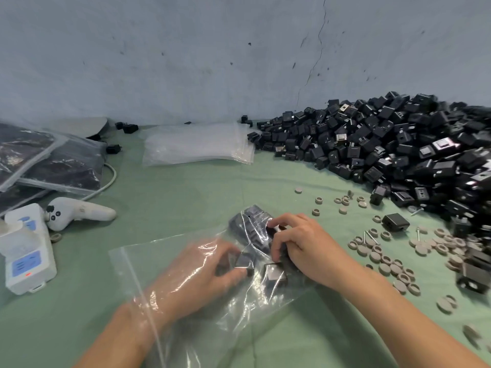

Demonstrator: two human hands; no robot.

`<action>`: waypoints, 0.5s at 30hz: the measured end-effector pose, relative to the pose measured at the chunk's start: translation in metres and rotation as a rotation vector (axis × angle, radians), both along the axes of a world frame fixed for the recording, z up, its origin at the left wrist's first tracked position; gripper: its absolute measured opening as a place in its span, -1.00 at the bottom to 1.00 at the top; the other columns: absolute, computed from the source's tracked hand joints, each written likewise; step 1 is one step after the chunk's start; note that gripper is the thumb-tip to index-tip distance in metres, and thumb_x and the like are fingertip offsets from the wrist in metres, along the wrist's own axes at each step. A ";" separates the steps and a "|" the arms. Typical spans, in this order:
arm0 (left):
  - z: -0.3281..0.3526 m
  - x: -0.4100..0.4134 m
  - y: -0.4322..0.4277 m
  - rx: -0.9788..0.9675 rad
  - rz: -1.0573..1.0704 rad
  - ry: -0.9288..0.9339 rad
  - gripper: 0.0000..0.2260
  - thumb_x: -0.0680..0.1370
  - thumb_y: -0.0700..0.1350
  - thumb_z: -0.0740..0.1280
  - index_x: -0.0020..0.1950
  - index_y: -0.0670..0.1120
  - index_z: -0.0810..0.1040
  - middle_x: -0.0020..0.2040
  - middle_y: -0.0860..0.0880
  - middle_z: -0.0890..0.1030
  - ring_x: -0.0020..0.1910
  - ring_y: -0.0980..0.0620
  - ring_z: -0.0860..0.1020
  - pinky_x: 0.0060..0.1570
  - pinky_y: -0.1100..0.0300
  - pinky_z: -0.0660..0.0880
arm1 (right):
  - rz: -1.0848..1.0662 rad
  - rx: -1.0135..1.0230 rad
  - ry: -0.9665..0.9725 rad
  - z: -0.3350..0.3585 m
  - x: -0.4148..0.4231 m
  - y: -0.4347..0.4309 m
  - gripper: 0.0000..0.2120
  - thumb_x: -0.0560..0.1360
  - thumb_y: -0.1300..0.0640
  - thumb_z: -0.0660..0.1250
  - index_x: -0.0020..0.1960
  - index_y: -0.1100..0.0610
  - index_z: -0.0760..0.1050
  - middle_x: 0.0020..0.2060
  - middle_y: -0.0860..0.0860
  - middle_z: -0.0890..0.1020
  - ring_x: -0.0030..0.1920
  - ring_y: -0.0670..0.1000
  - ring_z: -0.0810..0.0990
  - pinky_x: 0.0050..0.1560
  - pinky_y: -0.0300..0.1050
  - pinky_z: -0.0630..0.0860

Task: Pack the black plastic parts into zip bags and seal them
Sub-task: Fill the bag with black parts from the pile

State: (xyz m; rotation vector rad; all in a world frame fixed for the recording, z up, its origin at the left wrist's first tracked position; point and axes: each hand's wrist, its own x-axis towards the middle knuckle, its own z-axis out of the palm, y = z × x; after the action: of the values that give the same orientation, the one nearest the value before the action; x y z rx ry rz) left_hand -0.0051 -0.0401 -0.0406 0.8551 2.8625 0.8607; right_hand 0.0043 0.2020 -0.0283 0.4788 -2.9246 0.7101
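Green counter [186, 187] fills the lower frame and is cut off at 3, 6 and 9 o'clock. Pile of black plastic parts [398, 144] sits at 2 o'clock, banked against the wall [186, 62] and running out of frame at 3. Parts deep in the pile blur together, so no count.

Filled zip bags [58, 160] at 9 to 10 o'clock: at least 2, overlapped, dark contents, cut off by the left edge. Stack of empty zip bags [196, 144] at 11 to 12 o'clock lies flat and clear; number hard to tell.

Working zip bag [159, 256] at 6 o'clock lies flat on the counter, zip strip on its near-left side, lower end out of frame. Bagged parts [252, 224] are bunched at its far end.

Left hand [210, 266] is inside the bag past the wrist, seen through glare, fingers curled round 1 of the bagged parts. Right hand [305, 248] at 5 o'clock has fingers curled, pinching bagged parts. Whether it grips through the film, cannot tell.

White device [26, 256] at 8 o'clock has blue labels; text too blurred to read. White controller [77, 211] lies just beside it.

Grey discs and rings [385, 261] are scattered at 4 o'clock, the edge ones smeared. 1 loose black part [395, 222] and thin screws [370, 236] lie among them.
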 end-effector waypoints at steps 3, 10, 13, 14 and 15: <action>-0.006 -0.001 0.001 -0.013 -0.087 0.018 -0.58 0.48 0.44 0.16 0.28 0.36 0.45 -0.12 0.25 0.44 -0.11 0.21 0.47 0.04 0.08 0.49 | 0.020 -0.027 -0.005 0.002 0.001 0.001 -0.42 0.49 0.40 0.17 -0.41 -0.26 0.42 0.30 -0.23 0.48 0.26 -0.14 0.32 0.28 -0.22 0.21; 0.003 0.005 0.018 0.007 -0.122 -0.002 -0.69 0.63 0.07 0.25 0.37 0.15 0.48 -0.02 0.24 0.41 0.00 0.40 0.42 0.03 0.51 0.33 | -0.157 -0.158 -0.007 -0.001 -0.006 0.007 -0.51 0.55 0.36 0.12 -0.29 -0.16 0.54 0.24 -0.20 0.52 0.26 -0.09 0.39 0.33 -0.11 0.28; 0.001 0.007 0.029 0.145 -0.088 -0.081 -0.84 0.61 -0.12 0.32 0.19 -0.06 0.55 -0.12 0.18 0.42 -0.15 0.46 0.40 -0.07 0.52 0.34 | -0.259 -0.184 -0.053 -0.007 -0.010 0.010 -0.58 0.57 0.31 0.08 -0.18 -0.12 0.56 0.14 -0.15 0.52 0.15 -0.07 0.45 0.10 -0.15 0.36; -0.001 0.008 0.032 0.164 -0.073 -0.113 -0.89 0.61 -0.12 0.33 0.13 -0.06 0.52 -0.15 0.16 0.41 -0.20 0.40 0.40 -0.11 0.48 0.34 | -0.283 -0.192 -0.060 -0.008 -0.011 0.010 -0.61 0.58 0.28 0.08 -0.15 -0.12 0.54 0.10 -0.13 0.53 0.07 -0.07 0.47 -0.01 -0.18 0.36; -0.003 0.007 0.035 0.181 -0.060 -0.142 -0.93 0.61 -0.12 0.33 0.06 -0.07 0.48 -0.18 0.13 0.39 -0.24 0.33 0.39 -0.15 0.45 0.33 | -0.305 -0.205 -0.063 -0.009 -0.012 0.011 -0.63 0.59 0.26 0.08 -0.13 -0.13 0.52 0.06 -0.11 0.53 0.01 -0.08 0.47 -0.09 -0.21 0.34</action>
State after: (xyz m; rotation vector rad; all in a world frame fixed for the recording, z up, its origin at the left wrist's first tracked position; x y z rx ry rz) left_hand 0.0024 -0.0050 -0.0432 0.8527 2.6550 1.1378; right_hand -0.0075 0.2127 -0.0375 -0.0094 -2.8435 0.9767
